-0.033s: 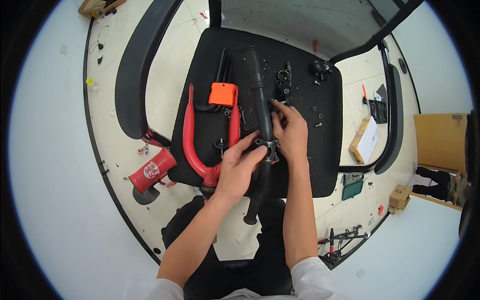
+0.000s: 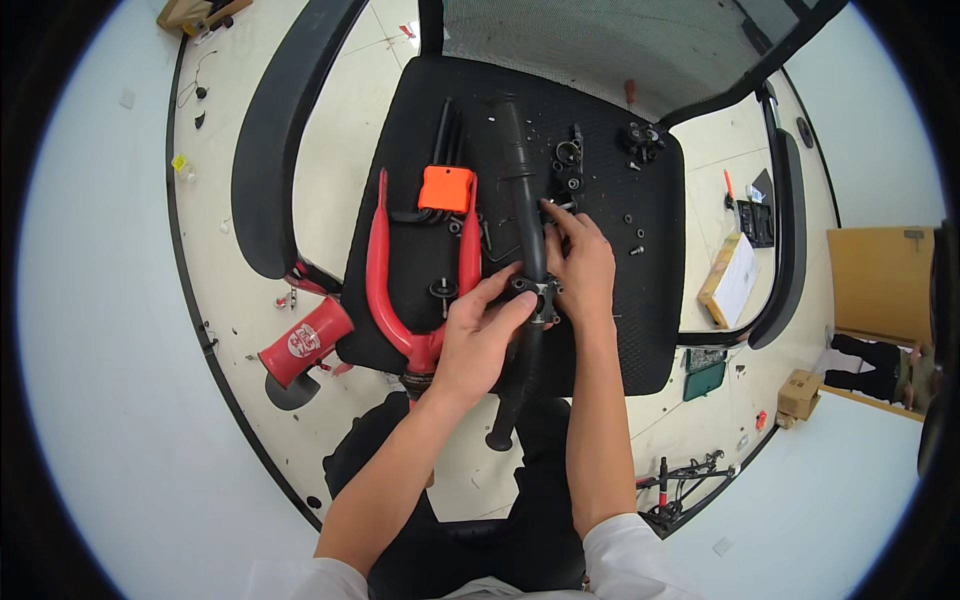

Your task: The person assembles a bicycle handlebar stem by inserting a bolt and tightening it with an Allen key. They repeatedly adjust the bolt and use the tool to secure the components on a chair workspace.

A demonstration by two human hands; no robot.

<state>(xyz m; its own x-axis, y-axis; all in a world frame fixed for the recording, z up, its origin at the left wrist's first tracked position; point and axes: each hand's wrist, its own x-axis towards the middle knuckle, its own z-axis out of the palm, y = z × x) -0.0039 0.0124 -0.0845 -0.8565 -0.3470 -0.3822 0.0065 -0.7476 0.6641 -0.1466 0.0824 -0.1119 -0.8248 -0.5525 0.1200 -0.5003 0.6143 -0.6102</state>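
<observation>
"So, what has just changed?"

"Hardly anything: both hands are still around the clamp (image 2: 543, 293) on the black handlebar (image 2: 527, 215), so the work remains at that spot."

"How are they holding it?"

"The left hand (image 2: 477, 335) pinches the clamp, thumb on top. The right hand (image 2: 582, 268) is curled just beside the bar, on its right; I can't tell whether its fingers grip anything."

"And where's the bar?"

"Running near to far over the chair seat (image 2: 640, 330), its near end jutting past the near edge."

"Anything in the way?"

"The red fork (image 2: 378, 265) crowds the left hand, with an orange tool holder (image 2: 446, 188) between its far tips. Small black metal parts (image 2: 569, 155) lie just beyond the right fingertips, and loose bolts (image 2: 637, 250) farther right."
</observation>
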